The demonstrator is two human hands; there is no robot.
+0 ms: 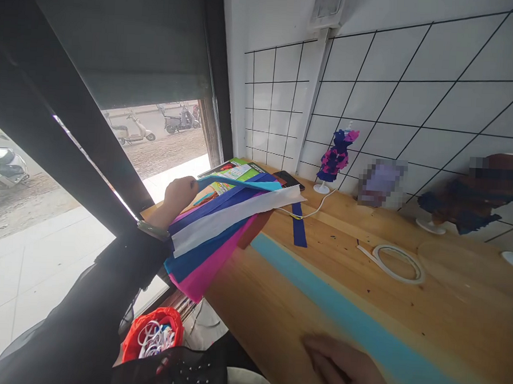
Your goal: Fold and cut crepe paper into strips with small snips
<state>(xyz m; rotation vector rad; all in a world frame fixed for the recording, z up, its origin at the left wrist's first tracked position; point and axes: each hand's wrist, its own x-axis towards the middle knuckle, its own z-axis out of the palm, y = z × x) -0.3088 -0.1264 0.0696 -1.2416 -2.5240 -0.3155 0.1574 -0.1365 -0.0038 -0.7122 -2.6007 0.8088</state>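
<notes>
At the far left end of the table, my left hand (179, 194) is closed around one end of a light blue strip (244, 183). That strip stretches right over a pile of coloured sheets, among them a white strip (233, 216), a blue sheet (206, 241) and a pink sheet (212, 261). My right hand (346, 368), blurred, is low over the wooden table (267, 313). Beside it runs a long light blue strip (320, 293), laid diagonally along the tabletop. Motion blur hides how the right fingers are held.
A roll of white tape (399, 263) and a dark blue strip (298, 226) lie on the table. Along the tiled wall stand a blue-and-pink decorated figure (334, 156) and a dark ruffled one (462, 203). A red-lined bin (152, 332) with white scraps sits below.
</notes>
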